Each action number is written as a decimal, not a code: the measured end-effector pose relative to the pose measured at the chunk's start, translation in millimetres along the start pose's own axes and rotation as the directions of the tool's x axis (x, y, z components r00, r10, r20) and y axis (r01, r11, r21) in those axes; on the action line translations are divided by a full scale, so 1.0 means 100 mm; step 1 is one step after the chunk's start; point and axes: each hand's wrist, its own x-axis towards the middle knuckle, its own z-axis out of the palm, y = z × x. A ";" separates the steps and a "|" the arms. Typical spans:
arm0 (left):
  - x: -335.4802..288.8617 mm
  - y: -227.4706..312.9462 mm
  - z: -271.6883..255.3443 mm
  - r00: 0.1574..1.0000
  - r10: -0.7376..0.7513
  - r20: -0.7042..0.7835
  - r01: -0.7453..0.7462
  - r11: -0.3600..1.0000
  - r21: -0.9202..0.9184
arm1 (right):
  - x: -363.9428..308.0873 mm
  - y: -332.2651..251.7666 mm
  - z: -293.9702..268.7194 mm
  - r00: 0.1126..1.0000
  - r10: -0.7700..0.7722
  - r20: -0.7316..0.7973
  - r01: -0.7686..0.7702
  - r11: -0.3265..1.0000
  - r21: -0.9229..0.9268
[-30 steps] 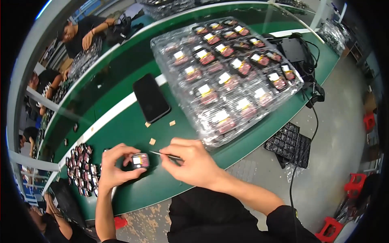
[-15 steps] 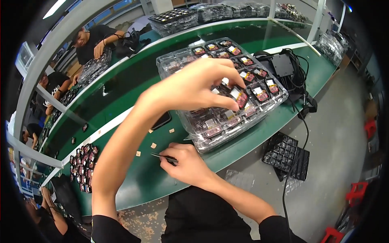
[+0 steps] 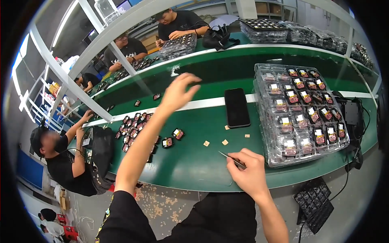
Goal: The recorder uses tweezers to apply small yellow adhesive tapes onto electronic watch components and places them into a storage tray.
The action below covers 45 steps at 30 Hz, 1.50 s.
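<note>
My left hand [image 3: 181, 92] is raised above the green worktable with its fingers apart and nothing in them. Its forearm passes over part of a pile of small black modules with red faces [image 3: 131, 128]. Two more of these modules, one of them a loose module [image 3: 177, 134], lie just right of the forearm. Low over the near part of the table, my right hand [image 3: 250, 172] grips a pair of tweezers [image 3: 237, 161], tips pointing left. Beyond the tips are several small tan squares [image 3: 225, 142]. To the right, a stack of clear plastic trays [image 3: 272, 148] carries more modules in its pockets.
A black phone [image 3: 237, 107] lies left of the trays. Black cables and a device [image 3: 353, 113] sit at the right. Black trays [image 3: 314, 200] lie on the floor. A co-worker [image 3: 69, 158] sits at the left; others work across the green belt [image 3: 227, 69].
The view has turned left. My left hand has gone from the tray's modules, where its fingers were at one module, to the left, over the table. The tweezers remain in my right hand.
</note>
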 end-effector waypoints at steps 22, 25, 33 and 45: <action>-1.15 1.08 0.01 0.896 0.288 0.340 -0.284 0.957 -0.063 | 0.02 -0.07 -0.01 0.995 0.083 -0.054 -0.090 0.982 -0.166; -1.18 1.16 0.02 0.916 0.249 0.315 -0.207 0.965 -0.161 | 0.02 -0.10 0.01 0.982 0.163 -0.090 -0.175 0.976 -0.133; -1.18 0.93 0.01 0.921 0.200 0.334 -0.072 0.931 -0.357 | 0.10 -0.03 0.07 0.984 0.158 -0.086 -0.169 0.977 -0.133; -1.21 0.99 0.09 0.916 0.152 0.371 0.043 0.882 -0.468 | 0.05 -0.03 0.01 0.987 0.134 -0.091 -0.144 0.983 -0.112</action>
